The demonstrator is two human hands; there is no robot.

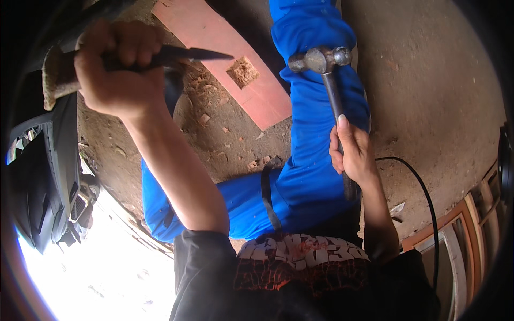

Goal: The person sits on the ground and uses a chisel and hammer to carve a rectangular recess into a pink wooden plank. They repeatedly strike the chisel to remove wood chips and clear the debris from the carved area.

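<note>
My left hand (120,72) is raised at the upper left, its fingers wrapped round a chisel (195,54). The dark blade tapers toward the right, and its struck end, battered and flared, sticks out left of my fist. My right hand (354,152) grips the handle of a ball-peen hammer (320,60), thumb along the shaft. The metal hammer head is over my blue-trousered leg. Below the chisel tip lies a reddish wooden plank (262,104) with a rough square recess (243,73) cut in it. The chisel tip appears apart from the recess.
Wood chips (203,119) lie scattered on the bare earth floor (423,80) beside the plank. Dark motorcycle-like bodywork (45,171) stands at the left. A black cable (423,184) curves down at the right, near leaning wooden frames (471,241).
</note>
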